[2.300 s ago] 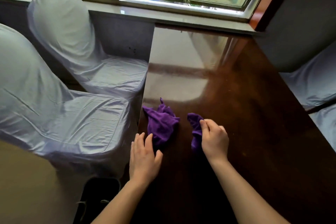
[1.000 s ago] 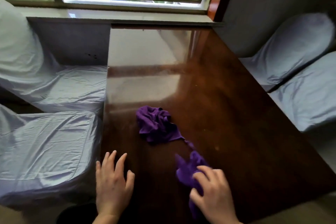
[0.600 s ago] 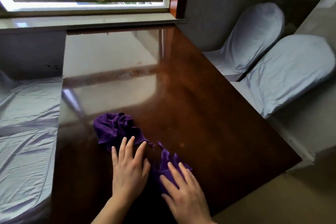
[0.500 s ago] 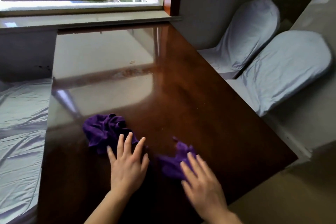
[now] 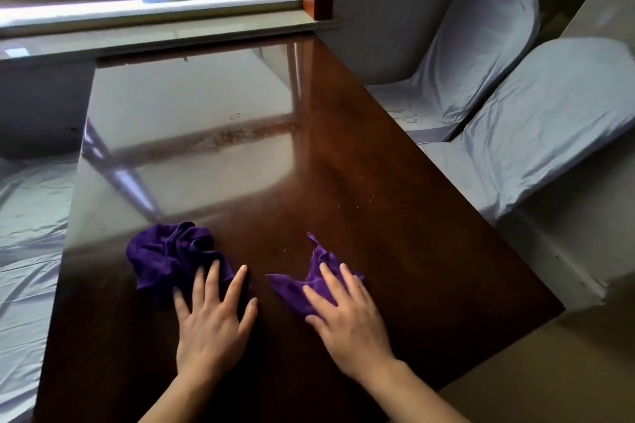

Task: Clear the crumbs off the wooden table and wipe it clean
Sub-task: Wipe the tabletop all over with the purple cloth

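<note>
On the near half of the dark wooden surface (image 5: pixel 343 154), seen from the head camera, two purple cloths lie side by side. The left cloth (image 5: pixel 168 251) is bunched in a heap; the right cloth (image 5: pixel 309 278) lies flatter, one corner sticking up toward the window.

The left hand (image 5: pixel 213 323) rests palm down, fingers (image 5: pixel 206 282) spread, their tips on the near edge of the left cloth. The right hand (image 5: pixel 347 316) also lies flat with its fingers spread, pressing the right cloth against the surface. Neither hand pinches anything.

Since half a second ago the right hand and its cloth have slid outward to the right, so the two cloths, which were nearly touching, now sit clearly apart with bare wood between them. The left hand has hardly moved.

Pale crumbs (image 5: pixel 364 199) are scattered beyond the right cloth, toward the right edge, and a few specks lie between the cloths. A smeared streak (image 5: pixel 233 137) crosses the middle farther off, near the window reflection.

I judge the wiping has only started: the right-hand stroke is heading toward the crumbs, which it has not reached, and the far half looks untouched.
</note>
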